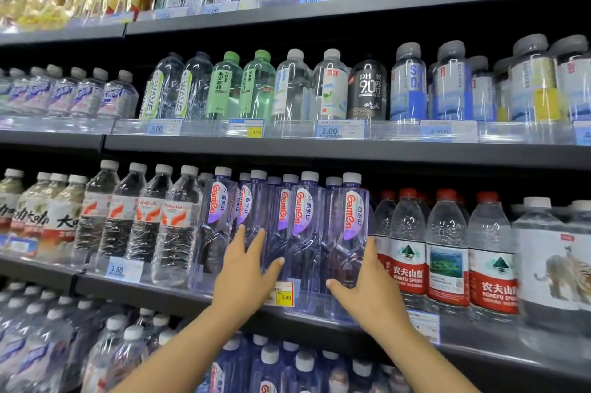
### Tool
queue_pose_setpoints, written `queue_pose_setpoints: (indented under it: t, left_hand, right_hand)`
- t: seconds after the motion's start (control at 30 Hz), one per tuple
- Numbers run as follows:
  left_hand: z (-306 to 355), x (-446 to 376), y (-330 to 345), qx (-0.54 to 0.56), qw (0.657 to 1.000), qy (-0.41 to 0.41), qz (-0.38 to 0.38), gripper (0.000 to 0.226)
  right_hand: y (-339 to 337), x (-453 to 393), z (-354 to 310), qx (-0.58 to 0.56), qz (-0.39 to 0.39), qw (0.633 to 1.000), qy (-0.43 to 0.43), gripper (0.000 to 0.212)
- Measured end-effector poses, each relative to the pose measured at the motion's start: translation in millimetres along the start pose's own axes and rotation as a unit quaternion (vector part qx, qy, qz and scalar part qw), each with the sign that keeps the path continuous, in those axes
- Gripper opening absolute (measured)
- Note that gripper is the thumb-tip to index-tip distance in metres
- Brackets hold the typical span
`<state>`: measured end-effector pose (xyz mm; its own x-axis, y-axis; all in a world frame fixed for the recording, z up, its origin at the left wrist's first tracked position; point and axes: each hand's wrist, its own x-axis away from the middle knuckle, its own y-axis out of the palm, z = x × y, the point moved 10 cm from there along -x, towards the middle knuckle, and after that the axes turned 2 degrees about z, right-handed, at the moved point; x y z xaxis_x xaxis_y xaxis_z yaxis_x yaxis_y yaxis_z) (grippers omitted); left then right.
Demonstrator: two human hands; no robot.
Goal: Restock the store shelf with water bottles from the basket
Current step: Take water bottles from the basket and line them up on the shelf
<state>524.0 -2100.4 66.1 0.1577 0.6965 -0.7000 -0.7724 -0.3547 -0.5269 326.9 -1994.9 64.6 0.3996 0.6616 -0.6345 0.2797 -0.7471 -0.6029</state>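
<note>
Reaching up to the third shelf (319,319), both hands frame a cluster of tall purple-tinted water bottles (307,226) with white caps and "Ganten" labels. The left hand (246,274) lies with straight, slightly spread fingers against the lower body of the bottles on the left of the cluster, its thumb stretched out to the right across the front. The right hand (367,284) has its fingers extended along the right flank of the outermost bottle, between it and the red-labelled bottles (444,252) beside it, with the thumb pointing left across the front near the bottom. Neither hand is curled round a bottle; both press flat, bracketing the group from either side.

The purple bottles stand upright in rows several deep, close together at the front edge of the shelf, above a yellow price tag (283,296) reading 3.00. To their left stand clear bottles with orange-winged labels (144,216). More purple bottles with white caps (271,364) show on the shelf below, between the forearms.
</note>
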Motion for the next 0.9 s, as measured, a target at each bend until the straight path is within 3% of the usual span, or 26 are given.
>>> queue_pose_setpoints:
  t: [0.17, 0.4, 0.6, 0.9]
  left_hand:
    - [-5, -1, -1, -0.039, 0.999, 0.007, 0.016, 0.07]
    - [14, 4, -4, 0.03, 0.999, 0.026, 0.037, 0.061]
    - [40, 7, 22, 0.076, 0.995, 0.053, -0.029, 0.092]
    - [36, 9, 11, 0.111, 0.993, 0.032, -0.015, 0.085]
  right_hand:
    - [0, 4, -11, 0.06, 0.003, 0.998, -0.008, 0.104]
    - [12, 3, -17, 0.075, 0.002, 0.997, -0.01, 0.101]
    - [12, 1, -11, 0.067, 0.005, 0.998, -0.016, 0.105]
    - [11, 1, -10, 0.059, -0.004, 0.998, -0.019, 0.105]
